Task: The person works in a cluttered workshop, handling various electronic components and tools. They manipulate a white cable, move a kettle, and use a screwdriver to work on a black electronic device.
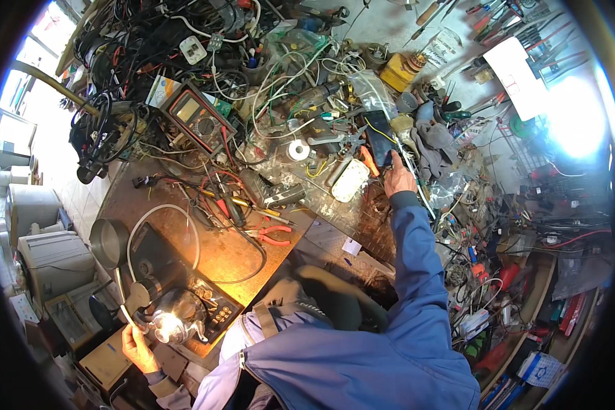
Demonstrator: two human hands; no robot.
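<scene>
My left hand point(139, 350) is closed at lower left around the lower end of a thin, pale handle point(121, 295). This handle seems to run up to a round grey pan-like cup point(109, 240). Just right of the hand glows a bright lamp point(169, 326), its glare hiding detail. On the far side, my right hand point(399, 179) reaches out with a finger extended at the lower end of a dark phone point(378, 137); the other fingers are partly hidden. An orange-handled tool point(369, 161) and a whitish box point(350, 180) lie left of that hand.
A multimeter point(199, 117) lies among tangled cables at the back left. Red-handled pliers point(269, 234) and a solder spool point(298, 150) rest on the bench point(232, 263). A yellow container point(401, 71) stands at the back. Crowded shelves point(536, 335) fill the right.
</scene>
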